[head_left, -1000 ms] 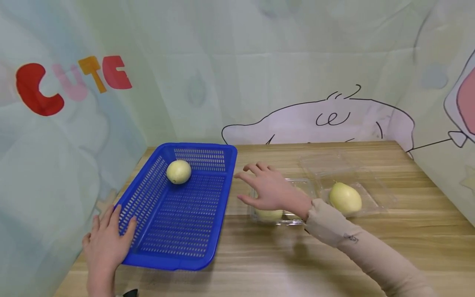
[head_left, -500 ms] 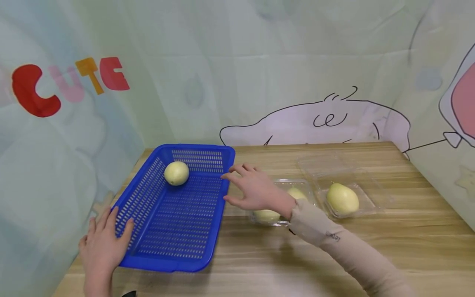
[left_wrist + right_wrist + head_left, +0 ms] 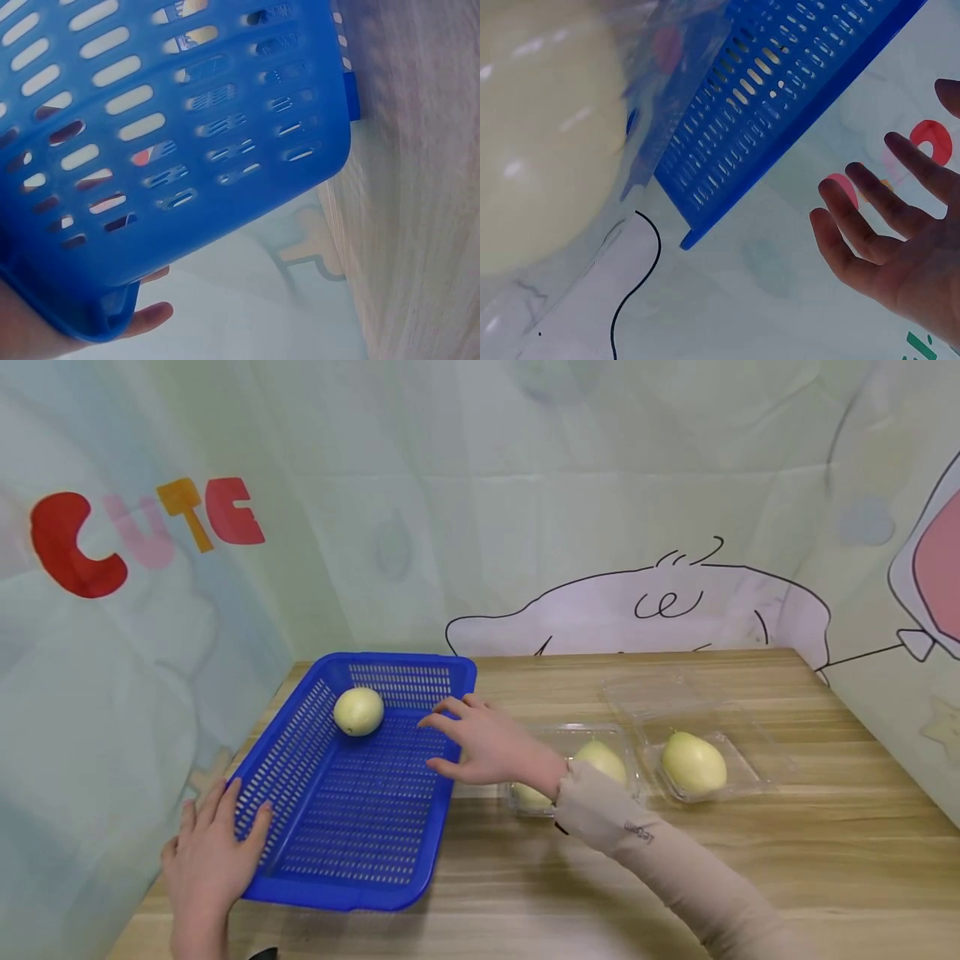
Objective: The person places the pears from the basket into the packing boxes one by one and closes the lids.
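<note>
My left hand (image 3: 210, 856) rests at the left rim of a blue slotted plastic basket (image 3: 352, 893), fingers fairly straight. In the left wrist view, its fingertips (image 3: 154, 315) show past the rim beside the basket's outer wall. A pale yellow pear (image 3: 358, 712) lies in the basket's far left corner. My right hand (image 3: 487, 745) holds nothing and hovers over the basket's right rim, fingers spread and slightly bent. Behind its wrist sits a clear plastic box (image 3: 558, 739) with a yellow pear (image 3: 600, 762) and another partly hidden by the forearm.
A second clear plastic box (image 3: 742, 760) stands to the right with its lid (image 3: 652, 689) folded back and a pear (image 3: 693, 764) in it. Printed cloth walls (image 3: 600, 510) border the wooden table (image 3: 750, 860) at the back and sides.
My right hand has moved left from above the clear box to over the basket's right rim, uncovering more of the pear beneath. The left hand stays at the left rim.
</note>
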`<act>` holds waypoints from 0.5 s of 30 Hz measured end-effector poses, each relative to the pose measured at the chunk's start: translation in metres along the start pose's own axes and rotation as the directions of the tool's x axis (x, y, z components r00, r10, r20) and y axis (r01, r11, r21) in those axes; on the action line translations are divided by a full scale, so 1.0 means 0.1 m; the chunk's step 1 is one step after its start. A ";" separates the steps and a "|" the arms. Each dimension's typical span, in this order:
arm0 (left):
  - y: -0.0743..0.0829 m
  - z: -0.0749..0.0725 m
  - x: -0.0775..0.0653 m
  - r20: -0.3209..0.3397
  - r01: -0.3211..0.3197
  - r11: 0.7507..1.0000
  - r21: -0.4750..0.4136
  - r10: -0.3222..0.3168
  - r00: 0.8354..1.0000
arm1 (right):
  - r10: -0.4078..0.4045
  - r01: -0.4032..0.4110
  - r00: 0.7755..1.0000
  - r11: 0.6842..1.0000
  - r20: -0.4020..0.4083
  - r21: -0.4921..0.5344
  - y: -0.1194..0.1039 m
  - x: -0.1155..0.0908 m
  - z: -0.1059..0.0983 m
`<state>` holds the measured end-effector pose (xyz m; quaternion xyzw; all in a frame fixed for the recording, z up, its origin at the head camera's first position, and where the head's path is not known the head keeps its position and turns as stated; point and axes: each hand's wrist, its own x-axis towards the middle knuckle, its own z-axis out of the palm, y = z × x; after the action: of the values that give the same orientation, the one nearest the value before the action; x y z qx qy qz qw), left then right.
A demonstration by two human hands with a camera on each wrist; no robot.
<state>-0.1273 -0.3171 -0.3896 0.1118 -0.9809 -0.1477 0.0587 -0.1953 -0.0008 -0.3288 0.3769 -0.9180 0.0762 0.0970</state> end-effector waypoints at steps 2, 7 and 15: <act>0.00 -0.01 0.00 0.005 0.002 1.000 0.003 -0.002 1.000 | -0.015 0.015 1.000 1.000 0.004 0.015 -0.01 0.03 0.02; 0.00 0.00 -0.01 0.012 0.012 1.000 0.003 -0.012 1.000 | -0.027 0.027 1.000 0.999 0.013 0.029 -0.04 0.11 0.05; 0.00 0.00 -0.01 -0.008 0.002 1.000 -0.013 -0.002 1.000 | -0.004 0.001 0.999 0.998 0.038 0.070 -0.07 0.26 0.03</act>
<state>-0.1264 -0.3168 -0.3898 0.1131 -0.9796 -0.1536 0.0633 -0.2088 -0.0235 -0.3249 0.3826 -0.9160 0.1010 0.0665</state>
